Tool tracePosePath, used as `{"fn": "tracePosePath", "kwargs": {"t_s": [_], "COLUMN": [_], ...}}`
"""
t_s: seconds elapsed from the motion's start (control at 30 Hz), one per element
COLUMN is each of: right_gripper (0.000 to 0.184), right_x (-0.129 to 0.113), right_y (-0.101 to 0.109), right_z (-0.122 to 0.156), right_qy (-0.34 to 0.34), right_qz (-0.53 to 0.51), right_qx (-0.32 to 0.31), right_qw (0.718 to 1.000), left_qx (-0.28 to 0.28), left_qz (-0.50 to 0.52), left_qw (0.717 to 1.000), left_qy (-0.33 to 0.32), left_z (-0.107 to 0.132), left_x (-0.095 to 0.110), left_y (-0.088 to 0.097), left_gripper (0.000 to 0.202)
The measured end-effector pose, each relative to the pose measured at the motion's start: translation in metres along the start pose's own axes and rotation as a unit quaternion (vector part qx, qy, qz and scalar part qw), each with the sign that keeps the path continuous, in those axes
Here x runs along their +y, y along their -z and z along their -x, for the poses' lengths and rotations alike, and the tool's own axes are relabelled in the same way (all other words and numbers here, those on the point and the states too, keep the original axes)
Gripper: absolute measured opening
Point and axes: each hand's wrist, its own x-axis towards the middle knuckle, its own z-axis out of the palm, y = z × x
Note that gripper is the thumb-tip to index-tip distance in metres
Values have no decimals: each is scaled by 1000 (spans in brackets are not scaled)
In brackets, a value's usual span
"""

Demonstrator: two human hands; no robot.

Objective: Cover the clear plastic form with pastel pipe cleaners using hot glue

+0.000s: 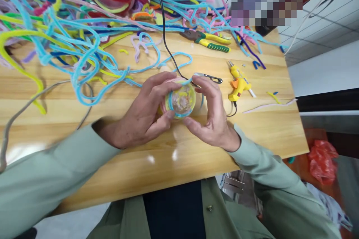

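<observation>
Yellow cup (181,101) btwn left hand (146,114), right hand (211,114)

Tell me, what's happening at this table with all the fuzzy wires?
A person holds a small round piece ringed with yellow and blue fuzzy wire, left hand and right hand both gripping it above the wooden table. A yellow glue gun and pliers lie to the right; a tangled pile of coloured wires covers the far side.

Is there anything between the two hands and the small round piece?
Nothing visible. The left hand and the right hand both grip the round piece directly. The black cable runs on the table just behind it, and the glue gun lies to its right, apart.
</observation>
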Motion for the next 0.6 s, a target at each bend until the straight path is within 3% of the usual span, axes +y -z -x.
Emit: {"fn": "tracePosePath", "kwargs": {"t_s": [0.23, 0.6], "right_gripper": [73, 62], "right_x": [-5, -4], "right_y": [-7, -12], "right_z": [-3, -3], "right_qy": [-17, -6], "right_qz": [1, 21], "right_qx": [17, 37], "right_qw": [1000, 999], "left_qx": [4, -1], "left_qz": [-1, -17], "left_qw": [1000, 1000], "left_qy": [16, 7], "left_z": [1, 1], "left_x": [-1, -1], "left_y": [-1, 0], "left_gripper": [55, 54]}}
